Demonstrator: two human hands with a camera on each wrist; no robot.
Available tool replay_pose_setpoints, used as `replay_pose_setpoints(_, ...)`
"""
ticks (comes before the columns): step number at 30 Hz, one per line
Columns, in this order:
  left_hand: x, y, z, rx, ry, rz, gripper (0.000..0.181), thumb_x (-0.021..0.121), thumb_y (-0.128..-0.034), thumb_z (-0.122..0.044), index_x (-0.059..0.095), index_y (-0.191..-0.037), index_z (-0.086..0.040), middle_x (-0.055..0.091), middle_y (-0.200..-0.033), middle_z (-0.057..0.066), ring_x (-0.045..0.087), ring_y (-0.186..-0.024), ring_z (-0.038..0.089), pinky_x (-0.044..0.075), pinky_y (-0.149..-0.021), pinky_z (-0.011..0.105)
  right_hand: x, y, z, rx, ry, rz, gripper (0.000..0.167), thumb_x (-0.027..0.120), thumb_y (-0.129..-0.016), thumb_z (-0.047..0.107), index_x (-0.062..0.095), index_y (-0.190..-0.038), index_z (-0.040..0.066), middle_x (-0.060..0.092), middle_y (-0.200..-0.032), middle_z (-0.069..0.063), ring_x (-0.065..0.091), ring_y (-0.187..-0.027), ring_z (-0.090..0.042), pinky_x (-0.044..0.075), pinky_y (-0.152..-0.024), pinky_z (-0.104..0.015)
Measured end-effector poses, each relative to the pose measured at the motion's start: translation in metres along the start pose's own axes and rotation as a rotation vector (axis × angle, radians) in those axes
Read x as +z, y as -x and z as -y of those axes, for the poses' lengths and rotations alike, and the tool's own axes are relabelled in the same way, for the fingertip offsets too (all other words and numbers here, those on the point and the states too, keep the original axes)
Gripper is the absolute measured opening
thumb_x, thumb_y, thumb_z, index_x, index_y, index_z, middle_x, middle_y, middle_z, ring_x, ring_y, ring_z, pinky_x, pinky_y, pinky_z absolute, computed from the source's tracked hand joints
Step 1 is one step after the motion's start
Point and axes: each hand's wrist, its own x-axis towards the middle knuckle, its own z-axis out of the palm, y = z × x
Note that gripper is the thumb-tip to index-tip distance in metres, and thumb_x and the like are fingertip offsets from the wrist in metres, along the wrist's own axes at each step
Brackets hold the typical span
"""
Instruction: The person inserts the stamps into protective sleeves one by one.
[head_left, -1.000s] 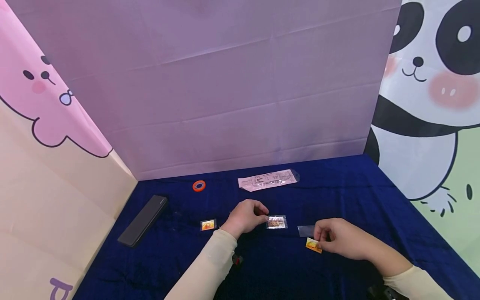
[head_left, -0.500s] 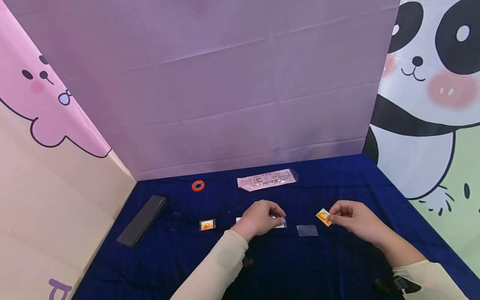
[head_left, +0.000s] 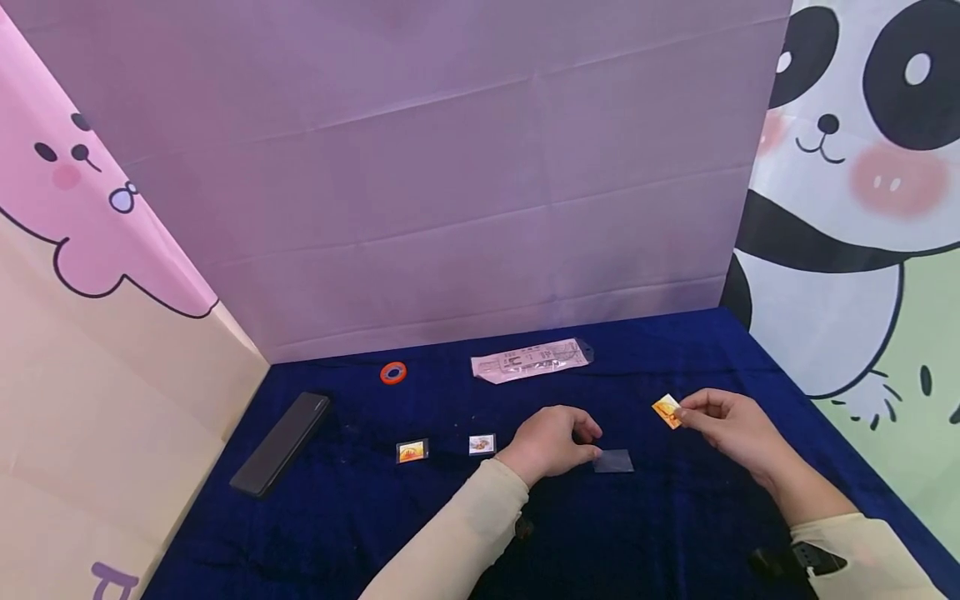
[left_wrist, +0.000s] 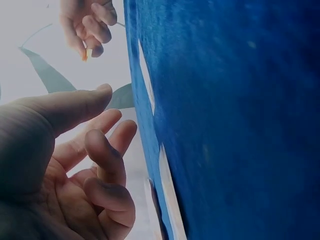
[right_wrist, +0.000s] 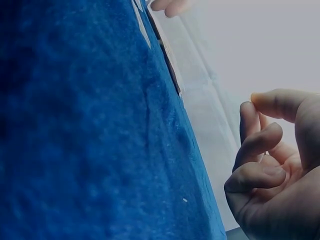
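Observation:
My right hand (head_left: 738, 429) pinches a small orange-and-yellow stamp (head_left: 666, 411) between thumb and index finger, raised above the blue cloth. In the right wrist view the thumb and fingertip of the right hand (right_wrist: 272, 155) meet, with the stamp mostly hidden. The left hand (head_left: 553, 443) hovers low over the cloth, thumb and fingers parted and nothing between them, as the left hand (left_wrist: 85, 165) shows in its wrist view. Its fingertips are beside the left edge of a clear plastic sleeve (head_left: 615, 461); contact cannot be told. Left of that hand lies a pale picture stamp (head_left: 482, 444).
An orange-and-yellow stamp (head_left: 412, 451) in a dark-edged sleeve lies further left. Behind are an orange tape roll (head_left: 393, 372) and a pink packet (head_left: 531, 361). A black oblong case (head_left: 281, 444) lies at the left. A purple backdrop (head_left: 450, 208) rises behind the cloth.
The right hand has lifted the stamp off the sleeve area, up and to the right. My left hand has slid right, covering a sleeved picture and uncovering the pale stamp.

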Motion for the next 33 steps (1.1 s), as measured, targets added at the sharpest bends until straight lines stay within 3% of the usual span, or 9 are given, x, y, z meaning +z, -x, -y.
replay_pose_setpoints(8, 0.010, -0.010, -0.007, 0.009, -0.072, 0.019, 0.018, 0.084, -0.0921, -0.034, 0.078, -0.109, -0.031, 0.068, -0.100, -0.019, 0.059, -0.090, 0.001, 0.051, -0.090, 0.030, 0.003, 0.000, 0.001, -0.004, 0.014, -0.033, 0.040, 0.068, -0.104, 0.037, 0.070, -0.119, 0.000, 0.062, -0.094, -0.013, 0.052, -0.073, -0.021, 0.044, -0.059, -0.031)
replay_pose_setpoints(21, 0.025, -0.020, -0.021, -0.007, -0.225, 0.041, 0.035, 0.089, -0.0849, -0.042, 0.078, -0.116, -0.033, 0.064, -0.099, -0.017, 0.055, -0.085, 0.001, 0.051, -0.085, 0.024, 0.008, 0.001, 0.002, -0.047, 0.024, -0.022, 0.036, 0.068, -0.104, 0.036, 0.071, -0.117, 0.003, 0.068, -0.101, -0.017, 0.056, -0.080, -0.025, 0.045, -0.063, -0.031)
replay_pose_setpoints(28, 0.030, -0.021, -0.024, -0.036, -0.205, 0.041, 0.019, 0.089, -0.0859, -0.037, 0.075, -0.099, -0.033, 0.059, -0.086, -0.016, 0.053, -0.076, 0.004, 0.049, -0.075, 0.025, 0.010, 0.002, 0.001, -0.067, 0.038, -0.014, 0.032, 0.069, -0.104, 0.034, 0.071, -0.115, 0.004, 0.069, -0.102, -0.016, 0.056, -0.081, -0.024, 0.045, -0.065, -0.031)
replay_pose_setpoints(33, 0.030, -0.019, -0.025, -0.059, -0.144, 0.053, 0.019, 0.088, -0.0875, -0.030, 0.070, -0.088, -0.030, 0.058, -0.080, -0.014, 0.055, -0.072, 0.006, 0.048, -0.070, 0.026, 0.010, 0.002, 0.003, -0.073, 0.051, -0.017, 0.032, 0.068, -0.104, 0.035, 0.072, -0.114, 0.005, 0.072, -0.105, -0.014, 0.058, -0.084, -0.026, 0.048, -0.069, -0.031)
